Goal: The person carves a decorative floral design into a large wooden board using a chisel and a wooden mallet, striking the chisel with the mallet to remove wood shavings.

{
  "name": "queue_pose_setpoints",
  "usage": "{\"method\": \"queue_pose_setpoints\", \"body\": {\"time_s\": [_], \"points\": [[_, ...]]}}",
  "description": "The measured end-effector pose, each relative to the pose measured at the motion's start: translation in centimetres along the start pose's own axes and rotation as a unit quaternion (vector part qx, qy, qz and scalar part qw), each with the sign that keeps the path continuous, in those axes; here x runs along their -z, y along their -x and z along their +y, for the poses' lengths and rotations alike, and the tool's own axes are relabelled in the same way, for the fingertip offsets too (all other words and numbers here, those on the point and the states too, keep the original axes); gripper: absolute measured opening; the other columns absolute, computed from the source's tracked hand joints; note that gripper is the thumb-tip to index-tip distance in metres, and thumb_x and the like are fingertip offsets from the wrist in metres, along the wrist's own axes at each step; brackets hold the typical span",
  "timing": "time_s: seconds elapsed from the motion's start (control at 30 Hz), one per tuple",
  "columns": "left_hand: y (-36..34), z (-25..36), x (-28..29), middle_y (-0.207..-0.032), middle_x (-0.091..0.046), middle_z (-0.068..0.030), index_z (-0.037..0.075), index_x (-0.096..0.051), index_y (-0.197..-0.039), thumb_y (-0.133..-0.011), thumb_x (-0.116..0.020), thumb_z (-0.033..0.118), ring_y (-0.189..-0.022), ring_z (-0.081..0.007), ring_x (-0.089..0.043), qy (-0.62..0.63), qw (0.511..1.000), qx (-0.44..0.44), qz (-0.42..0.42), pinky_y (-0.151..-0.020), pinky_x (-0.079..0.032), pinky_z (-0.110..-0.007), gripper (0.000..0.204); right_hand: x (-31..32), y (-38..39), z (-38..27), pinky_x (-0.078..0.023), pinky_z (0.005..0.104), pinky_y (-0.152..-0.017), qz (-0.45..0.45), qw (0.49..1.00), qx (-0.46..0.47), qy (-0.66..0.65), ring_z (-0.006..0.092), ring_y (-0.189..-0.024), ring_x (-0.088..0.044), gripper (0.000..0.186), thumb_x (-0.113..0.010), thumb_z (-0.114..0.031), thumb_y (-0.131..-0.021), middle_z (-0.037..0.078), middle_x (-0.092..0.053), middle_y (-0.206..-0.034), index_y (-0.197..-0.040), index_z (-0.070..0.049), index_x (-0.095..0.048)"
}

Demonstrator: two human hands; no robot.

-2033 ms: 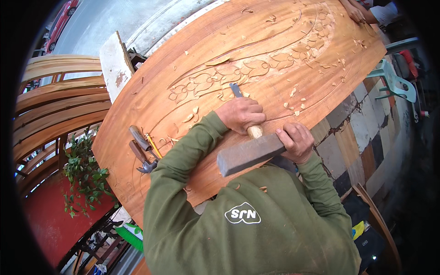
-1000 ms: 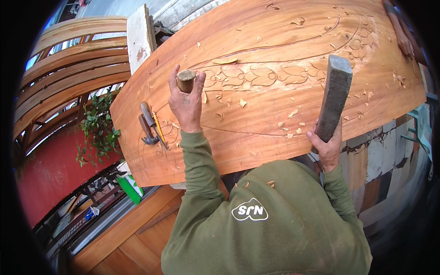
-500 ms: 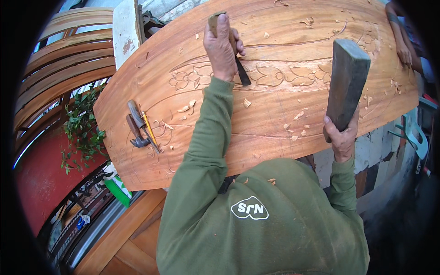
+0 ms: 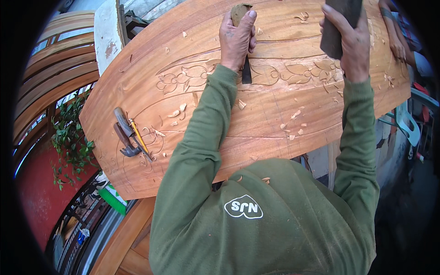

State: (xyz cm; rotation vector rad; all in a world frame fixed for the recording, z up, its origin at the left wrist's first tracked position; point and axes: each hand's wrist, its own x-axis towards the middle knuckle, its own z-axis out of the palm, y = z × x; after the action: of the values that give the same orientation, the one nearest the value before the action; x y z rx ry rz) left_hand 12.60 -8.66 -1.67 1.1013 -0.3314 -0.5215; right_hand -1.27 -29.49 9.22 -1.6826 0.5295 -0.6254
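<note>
My left hand is closed around the wooden handle of a chisel. Its dark, flat blade points down onto a carved band of flowers and leaves in a large reddish-brown wooden panel. Farther right, my right hand grips a heavy, dark block-shaped mallet, raised above the panel and apart from the chisel. The mallet's upper end runs out of the picture. Curled wood shavings lie scattered around the carving.
On the panel's left part lie a claw hammer, a yellow pencil and a wooden-handled tool. Another person's arm rests at the far right edge. Beyond the left end are a leafy plant, a slatted bench and a green brush.
My right hand has swung the mallet up and away from me, toward the far edge. The chisel stands more upright in my left hand. The whole view has shifted slightly.
</note>
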Motion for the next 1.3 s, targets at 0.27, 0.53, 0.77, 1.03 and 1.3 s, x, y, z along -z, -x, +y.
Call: {"method": "queue_pose_setpoints", "body": {"time_s": [0.27, 0.53, 0.77, 1.03, 1.3], "points": [[0.0, -0.4, 0.1, -0.072, -0.060, 0.0014, 0.010, -0.060, -0.113, -0.104, -0.079, 0.038, -0.046, -0.0053, -0.053, -0.028, 0.999, 0.026, 0.009, -0.038, -0.039, -0.021, 0.035, -4.4, -7.2, -0.7, -0.057, 0.0335, -0.085, -0.300, 0.873, 0.037, 0.383, 0.0182, -0.096, -0.070, 0.084, -0.076, -0.006, -0.078, 0.015, -0.072, -0.113, -0.158, -0.005, -0.051], [0.4, -0.3, 0.0, -0.070, -0.060, 0.0019, 0.008, -0.059, -0.111, -0.102, -0.082, 0.034, -0.045, -0.0053, -0.052, -0.022, 0.999, 0.040, 0.026, -0.039, -0.039, -0.021, 0.036, -5.5, -7.7, 0.6, -0.055, 0.0422, -0.102, -0.341, 0.864, 0.068, 0.364, 0.0360, -0.120, -0.069, 0.083, -0.072, -0.006, -0.079, 0.025, -0.072, -0.129, -0.159, -0.005, -0.049], [0.6, -0.2, 0.0, -0.069, -0.058, 0.0029, 0.008, -0.058, -0.110, -0.102, -0.081, 0.031, -0.045, -0.0046, -0.050, -0.019, 0.999, 0.024, 0.023, -0.040, -0.039, -0.021, 0.034, -6.2, -8.2, -2.0, -0.053, 0.0411, -0.108, -0.224, 0.930, 0.005, 0.292, 0.0360, -0.128, -0.068, 0.086, -0.075, -0.007, -0.077, 0.027, -0.070, -0.134, -0.159, -0.004, -0.050], [0.7, -0.7, 0.3, -0.067, -0.057, 0.0040, 0.009, -0.057, -0.111, -0.102, -0.081, 0.031, -0.045, -0.0042, -0.050, -0.016, 0.999, 0.030, 0.023, -0.040, -0.039, -0.021, 0.034, -4.9, -9.3, -0.6, -0.055, 0.0468, -0.104, -0.373, 0.826, 0.078, 0.414, 0.0420, -0.123, -0.069, 0.088, -0.072, -0.006, -0.078, 0.027, -0.072, -0.131, -0.163, -0.012, -0.047], [1.5, -0.3, 0.0, -0.073, -0.060, 0.0020, 0.010, -0.059, -0.111, -0.103, -0.081, 0.033, -0.046, -0.0050, -0.050, -0.016, 1.000, 0.013, 0.024, -0.040, -0.038, -0.021, 0.033, -4.3, -8.1, -0.5, -0.056, 0.0474, -0.101, -0.369, 0.801, 0.131, 0.452, 0.0432, -0.119, -0.070, 0.084, -0.075, -0.010, -0.077, 0.026, -0.073, -0.129, -0.159, -0.014, -0.053]]}}
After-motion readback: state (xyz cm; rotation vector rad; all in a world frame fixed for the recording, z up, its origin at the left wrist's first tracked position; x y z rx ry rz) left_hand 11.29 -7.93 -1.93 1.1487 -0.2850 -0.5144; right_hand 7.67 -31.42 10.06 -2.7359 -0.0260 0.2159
